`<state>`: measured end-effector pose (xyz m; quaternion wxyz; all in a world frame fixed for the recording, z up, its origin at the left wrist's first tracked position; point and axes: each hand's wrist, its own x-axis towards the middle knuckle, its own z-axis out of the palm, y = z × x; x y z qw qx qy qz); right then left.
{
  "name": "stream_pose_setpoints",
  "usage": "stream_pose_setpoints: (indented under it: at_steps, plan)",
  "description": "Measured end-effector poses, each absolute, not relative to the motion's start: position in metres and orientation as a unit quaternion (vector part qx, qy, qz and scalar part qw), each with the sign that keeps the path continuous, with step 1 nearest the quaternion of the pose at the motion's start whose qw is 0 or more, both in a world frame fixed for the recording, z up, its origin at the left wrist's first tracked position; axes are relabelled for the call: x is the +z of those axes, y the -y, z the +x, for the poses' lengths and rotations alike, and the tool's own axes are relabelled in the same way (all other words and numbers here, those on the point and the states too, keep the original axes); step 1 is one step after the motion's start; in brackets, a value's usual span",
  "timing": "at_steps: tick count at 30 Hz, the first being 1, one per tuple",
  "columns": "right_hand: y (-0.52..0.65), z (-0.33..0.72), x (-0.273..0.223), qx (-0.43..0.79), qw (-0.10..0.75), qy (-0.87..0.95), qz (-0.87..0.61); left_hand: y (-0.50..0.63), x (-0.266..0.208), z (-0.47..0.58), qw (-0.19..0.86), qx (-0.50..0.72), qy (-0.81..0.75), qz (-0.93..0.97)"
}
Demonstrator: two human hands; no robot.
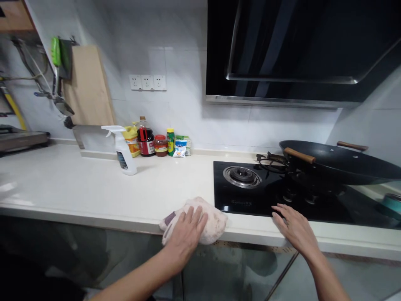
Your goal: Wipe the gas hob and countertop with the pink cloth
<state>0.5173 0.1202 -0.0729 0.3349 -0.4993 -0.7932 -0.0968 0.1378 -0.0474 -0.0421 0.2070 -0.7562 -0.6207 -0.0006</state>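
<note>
- Flat on a pale cloth [216, 223], my left hand [184, 234] lies with fingers extended at the front edge of the white counter [72, 184], just beside the near left corner of the black cooktop [260, 205].
- My right hand [294, 228], bare and loosely spread, reaches over the cooktop's front edge; whether its fingertips touch the glass, I cannot tell.
- A large wok [332, 161] with wooden handles covers much of the cooktop's right side, while the left burner [242, 175] sits uncovered.
- Beyond the cloth, to my left, a white spray bottle [123, 154] stands upright, partly in front of a yellow jug [133, 144].
- Against the wall, a dark bottle [146, 144], a red-lidded jar [161, 147], a green container [171, 144] and a small packet [180, 149] crowd together.
- A range hood [288, 46] hangs above the cooktop.
</note>
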Motion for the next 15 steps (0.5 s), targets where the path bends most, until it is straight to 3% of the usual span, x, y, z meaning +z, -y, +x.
stream_pose_setpoints:
  at_steps: [6, 15]
  plan:
    - [-0.121, 0.516, -0.072, -0.095, 0.345, 0.79, -0.498, 0.028, -0.059, 0.203, 0.311, -0.086, 0.585, -0.744]
    - [-0.122, 0.516, -0.073, -0.11, 0.349, 0.789, -0.494, 0.002, -0.063, 0.262, 0.355, -0.152, 0.478, -0.789]
